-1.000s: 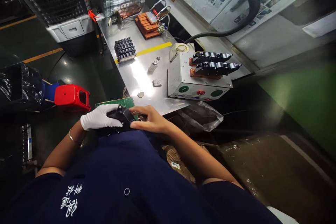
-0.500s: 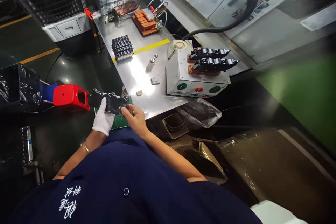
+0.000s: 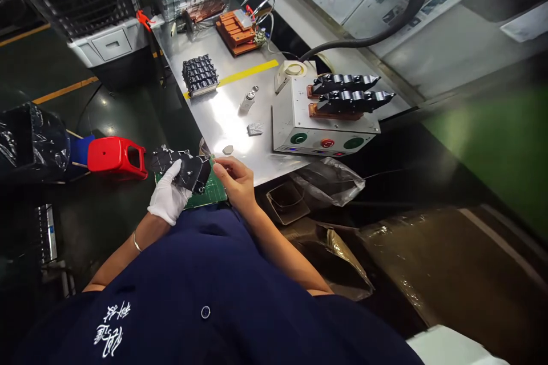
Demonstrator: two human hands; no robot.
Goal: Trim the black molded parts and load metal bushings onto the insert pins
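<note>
Lower left of centre, the gloved left hand [image 3: 169, 199] grips a black part [image 3: 184, 168]; the bare right hand [image 3: 235, 179] seems to pinch its edge, fingers curled.

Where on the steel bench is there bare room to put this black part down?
Bare steel lies between the black coil block and the grey control box, around the small cylinder. The far end by the copper fixture is crowded; the left hand holds the black part.

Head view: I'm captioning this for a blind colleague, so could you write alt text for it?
A gloved left hand holds a black part above a green board, while the bare right hand touches its edge. Beyond lie a steel table with a button box and, on the floor, a red stool.
</note>
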